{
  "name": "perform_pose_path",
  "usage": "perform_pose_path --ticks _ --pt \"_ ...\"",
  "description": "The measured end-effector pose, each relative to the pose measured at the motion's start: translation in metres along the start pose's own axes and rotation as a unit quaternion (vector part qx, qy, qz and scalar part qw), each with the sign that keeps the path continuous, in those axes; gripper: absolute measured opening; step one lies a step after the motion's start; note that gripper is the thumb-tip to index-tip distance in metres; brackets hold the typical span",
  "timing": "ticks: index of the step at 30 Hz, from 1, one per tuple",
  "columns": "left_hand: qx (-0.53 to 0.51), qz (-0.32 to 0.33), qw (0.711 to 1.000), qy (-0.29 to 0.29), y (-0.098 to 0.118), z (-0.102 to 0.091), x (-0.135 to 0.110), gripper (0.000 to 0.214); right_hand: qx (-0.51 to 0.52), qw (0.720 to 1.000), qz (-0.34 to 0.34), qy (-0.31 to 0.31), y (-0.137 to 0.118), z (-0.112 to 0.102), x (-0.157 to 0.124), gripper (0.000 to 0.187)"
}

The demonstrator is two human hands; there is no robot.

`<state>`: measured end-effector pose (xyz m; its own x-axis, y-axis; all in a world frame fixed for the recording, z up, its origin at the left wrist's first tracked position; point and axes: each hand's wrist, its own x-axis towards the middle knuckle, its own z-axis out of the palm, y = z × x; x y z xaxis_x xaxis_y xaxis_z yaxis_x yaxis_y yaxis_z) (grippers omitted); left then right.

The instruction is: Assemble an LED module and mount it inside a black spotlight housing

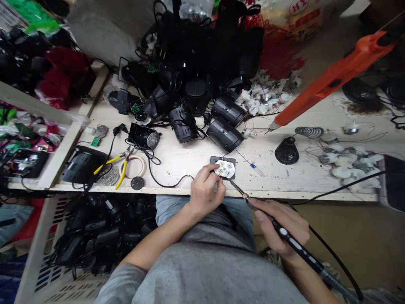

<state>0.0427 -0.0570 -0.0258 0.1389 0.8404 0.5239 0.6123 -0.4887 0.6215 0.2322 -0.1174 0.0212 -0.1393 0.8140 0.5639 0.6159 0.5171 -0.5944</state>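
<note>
My right hand is closed around the handle of a soldering iron. The iron's tip reaches the near edge of a small silver plate with several round lenses or LEDs. Under that plate lies a dark square piece on the bench. My left hand is closed at the plate's left side, its index finger lying on the plate's edge. Whether the left fingers pinch a wire or another small part is hidden. A screwdriver with a clear handle lies just right of the plate.
An orange electric screwdriver hangs at the right. Black cylindrical housings crowd the bench behind the plate. Yellow-handled pliers lie at left. Loose white motor parts sit at right. Below the bench's left, a crate holds black parts.
</note>
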Motion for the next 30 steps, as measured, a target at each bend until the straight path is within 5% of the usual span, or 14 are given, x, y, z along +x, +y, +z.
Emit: perform_pose_path --ticks 30 --pt "-0.003 0.016 1.000 0.004 -0.001 0.000 0.000 0.011 0.032 0.999 -0.004 0.015 0.006 0.018 0.001 0.022"
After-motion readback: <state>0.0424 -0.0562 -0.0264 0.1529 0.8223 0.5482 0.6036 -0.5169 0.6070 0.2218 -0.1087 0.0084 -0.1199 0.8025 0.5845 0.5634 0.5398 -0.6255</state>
